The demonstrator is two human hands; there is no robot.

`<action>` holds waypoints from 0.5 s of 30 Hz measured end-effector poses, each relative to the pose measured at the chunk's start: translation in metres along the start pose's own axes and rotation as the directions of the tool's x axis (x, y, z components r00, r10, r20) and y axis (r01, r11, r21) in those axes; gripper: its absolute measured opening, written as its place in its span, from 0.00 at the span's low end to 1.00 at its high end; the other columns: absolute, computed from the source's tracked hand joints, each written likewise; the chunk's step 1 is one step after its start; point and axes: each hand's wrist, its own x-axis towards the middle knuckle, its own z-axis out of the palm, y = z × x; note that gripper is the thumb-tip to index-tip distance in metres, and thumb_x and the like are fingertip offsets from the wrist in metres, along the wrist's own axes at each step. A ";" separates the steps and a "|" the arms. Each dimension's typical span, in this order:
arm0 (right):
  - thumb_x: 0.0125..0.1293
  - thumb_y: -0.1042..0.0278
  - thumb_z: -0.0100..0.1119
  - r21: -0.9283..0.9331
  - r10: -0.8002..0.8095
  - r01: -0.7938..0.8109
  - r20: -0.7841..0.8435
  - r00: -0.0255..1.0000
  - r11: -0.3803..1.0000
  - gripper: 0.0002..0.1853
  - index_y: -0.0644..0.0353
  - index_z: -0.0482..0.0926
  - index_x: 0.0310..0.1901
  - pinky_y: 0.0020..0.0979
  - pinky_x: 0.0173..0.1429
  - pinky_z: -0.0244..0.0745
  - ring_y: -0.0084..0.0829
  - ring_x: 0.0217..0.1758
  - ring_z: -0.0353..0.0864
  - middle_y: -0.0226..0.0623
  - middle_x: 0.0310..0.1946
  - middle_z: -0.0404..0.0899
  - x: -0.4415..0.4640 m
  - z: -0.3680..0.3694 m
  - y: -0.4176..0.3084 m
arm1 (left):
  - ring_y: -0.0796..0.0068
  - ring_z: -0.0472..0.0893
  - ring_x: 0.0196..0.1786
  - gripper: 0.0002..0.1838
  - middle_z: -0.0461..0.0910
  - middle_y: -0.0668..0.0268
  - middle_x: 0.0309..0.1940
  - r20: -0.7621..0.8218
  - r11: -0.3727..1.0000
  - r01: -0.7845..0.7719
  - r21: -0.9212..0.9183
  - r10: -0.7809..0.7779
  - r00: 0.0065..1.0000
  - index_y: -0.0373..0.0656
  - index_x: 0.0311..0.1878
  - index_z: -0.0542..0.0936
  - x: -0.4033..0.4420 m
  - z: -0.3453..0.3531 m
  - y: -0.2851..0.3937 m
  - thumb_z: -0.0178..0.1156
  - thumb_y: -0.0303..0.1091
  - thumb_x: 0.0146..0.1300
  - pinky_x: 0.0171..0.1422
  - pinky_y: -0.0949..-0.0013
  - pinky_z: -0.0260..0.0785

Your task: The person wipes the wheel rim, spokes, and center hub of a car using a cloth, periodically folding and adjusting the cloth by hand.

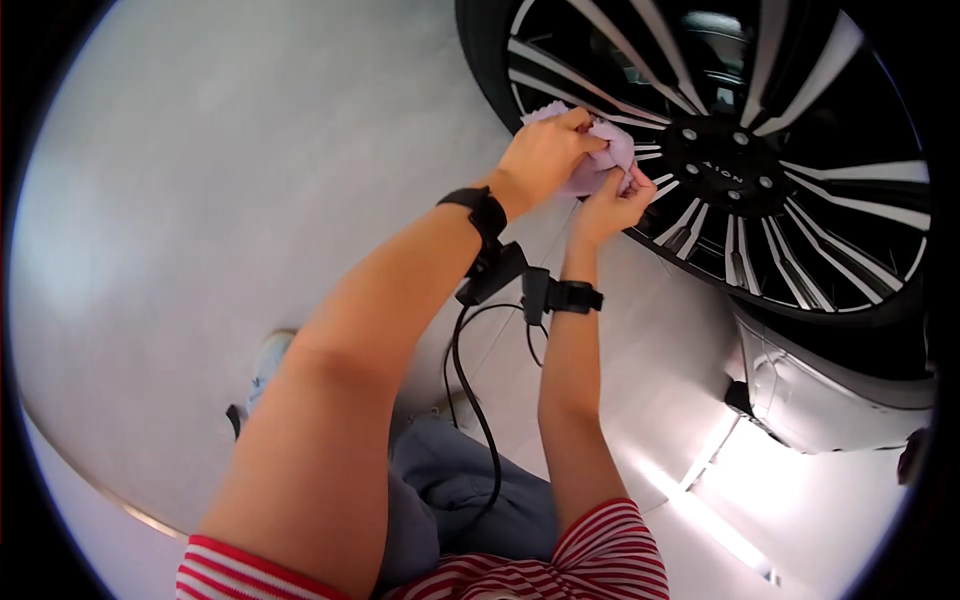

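A light purple cloth [612, 150] is bunched between my two hands, in front of the left edge of a car wheel [722, 165] with black and silver spokes. My left hand [548, 155] has its fingers closed on the upper part of the cloth. Just below and to the right, my right hand [612, 208] pinches the cloth's lower edge. Each wrist wears a black strap with a small device. Part of the cloth lies hidden behind my left hand.
Grey floor [200, 180] spreads out on the left. The car's silver body [810, 400] is at the lower right, beside bright light reflections. Black cables [465, 370] hang from the wrist devices above my legs. A shoe [270, 360] shows at the lower left.
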 end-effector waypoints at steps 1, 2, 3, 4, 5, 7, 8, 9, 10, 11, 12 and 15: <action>0.63 0.75 0.59 0.032 0.004 -0.003 -0.039 0.999 0.999 0.06 0.65 0.79 0.40 0.30 0.44 0.74 0.29 0.39 0.77 0.35 0.37 0.81 -0.008 0.007 0.006 | 0.63 0.81 0.42 0.12 0.78 0.66 0.41 0.033 1.000 -0.004 0.031 0.003 0.999 0.50 0.42 0.85 0.000 -0.003 -0.006 0.64 0.27 0.53 0.45 0.63 0.76; 0.62 0.76 0.60 -0.055 0.011 -0.012 -0.016 1.000 0.998 0.05 0.64 0.79 0.39 0.29 0.42 0.74 0.28 0.36 0.77 0.34 0.34 0.81 -0.016 0.010 0.011 | 0.62 0.81 0.43 0.12 0.78 0.67 0.41 0.027 1.000 -0.015 0.025 0.014 1.000 0.50 0.41 0.85 -0.004 -0.005 -0.014 0.63 0.27 0.53 0.48 0.62 0.75; 0.61 0.76 0.61 -0.018 0.081 -0.080 0.072 0.994 0.997 0.05 0.65 0.79 0.39 0.27 0.41 0.73 0.25 0.35 0.76 0.33 0.33 0.81 -0.023 0.012 0.026 | 0.62 0.81 0.43 0.12 0.78 0.67 0.42 0.038 0.999 0.007 0.033 -0.008 0.999 0.50 0.41 0.85 -0.011 -0.006 -0.025 0.62 0.27 0.53 0.48 0.62 0.75; 0.61 0.77 0.63 0.014 0.147 -0.152 0.158 0.976 0.988 0.06 0.65 0.79 0.39 0.25 0.40 0.72 0.23 0.34 0.76 0.32 0.32 0.80 -0.028 0.016 0.040 | 0.62 0.81 0.44 0.12 0.78 0.67 0.42 0.050 0.999 0.025 0.043 -0.027 0.998 0.50 0.41 0.85 -0.017 -0.009 -0.035 0.62 0.26 0.53 0.48 0.61 0.75; 0.60 0.77 0.65 0.046 0.210 -0.227 0.240 0.948 0.973 0.07 0.65 0.79 0.39 0.23 0.39 0.71 0.21 0.33 0.76 0.31 0.31 0.80 -0.031 0.022 0.048 | 0.61 0.80 0.44 0.12 0.78 0.67 0.42 0.065 0.998 0.036 0.058 -0.040 0.997 0.50 0.40 0.85 -0.021 -0.011 -0.045 0.62 0.26 0.52 0.49 0.61 0.74; 0.59 0.77 0.67 0.127 0.278 -0.310 0.219 0.935 0.942 0.08 0.65 0.80 0.39 0.21 0.38 0.71 0.19 0.33 0.77 0.31 0.31 0.81 -0.037 0.034 0.047 | 0.58 0.80 0.45 0.13 0.78 0.64 0.42 0.105 0.988 0.132 0.076 -0.140 0.985 0.50 0.40 0.85 -0.027 -0.018 -0.051 0.60 0.24 0.52 0.49 0.60 0.74; 0.58 0.77 0.68 0.161 0.316 -0.350 0.204 0.927 0.923 0.08 0.65 0.80 0.39 0.20 0.38 0.72 0.18 0.33 0.77 0.31 0.31 0.82 -0.039 0.035 0.048 | 0.57 0.79 0.45 0.13 0.78 0.64 0.42 0.117 0.987 0.148 0.066 -0.155 0.981 0.50 0.40 0.85 -0.028 -0.018 -0.052 0.59 0.23 0.53 0.49 0.59 0.74; 0.57 0.77 0.68 0.153 0.350 -0.390 0.231 0.908 0.908 0.07 0.65 0.82 0.38 0.21 0.39 0.72 0.19 0.34 0.78 0.31 0.32 0.83 -0.040 0.035 0.050 | 0.56 0.79 0.45 0.14 0.78 0.63 0.42 0.132 0.985 0.165 0.054 -0.171 0.976 0.51 0.40 0.84 -0.029 -0.018 -0.054 0.59 0.23 0.53 0.49 0.58 0.74; 0.57 0.78 0.68 0.144 0.387 -0.431 0.257 0.886 0.891 0.06 0.65 0.83 0.36 0.21 0.40 0.73 0.19 0.35 0.79 0.32 0.32 0.84 -0.041 0.037 0.052 | 0.53 0.80 0.43 0.14 0.78 0.62 0.41 0.146 0.985 0.158 0.072 -0.167 0.975 0.51 0.41 0.84 -0.029 -0.019 -0.057 0.58 0.22 0.53 0.47 0.57 0.74; 0.57 0.78 0.67 0.137 0.424 -0.473 0.280 0.861 0.870 0.05 0.65 0.84 0.35 0.21 0.41 0.74 0.19 0.35 0.80 0.33 0.32 0.85 -0.041 0.038 0.052 | 0.53 0.80 0.41 0.14 0.78 0.62 0.40 0.153 0.977 0.198 0.079 -0.208 0.966 0.52 0.41 0.84 -0.031 -0.015 -0.061 0.58 0.23 0.53 0.46 0.56 0.75; 0.57 0.78 0.67 0.081 0.401 -0.433 0.256 0.879 0.898 0.03 0.65 0.85 0.34 0.21 0.41 0.75 0.19 0.35 0.80 0.31 0.31 0.85 -0.043 0.041 0.053 | 0.52 0.80 0.40 0.14 0.77 0.63 0.39 0.159 0.968 0.236 0.085 -0.247 0.956 0.52 0.41 0.84 -0.034 -0.010 -0.064 0.58 0.23 0.54 0.44 0.56 0.75; 0.57 0.78 0.66 0.112 0.305 -0.319 0.126 0.944 0.941 0.04 0.65 0.85 0.35 0.21 0.41 0.75 0.19 0.34 0.80 0.31 0.30 0.85 -0.048 0.041 0.045 | 0.54 0.81 0.37 0.14 0.77 0.64 0.37 0.233 0.968 0.197 0.158 -0.231 0.945 0.54 0.42 0.84 -0.029 -0.003 -0.055 0.60 0.26 0.54 0.40 0.57 0.76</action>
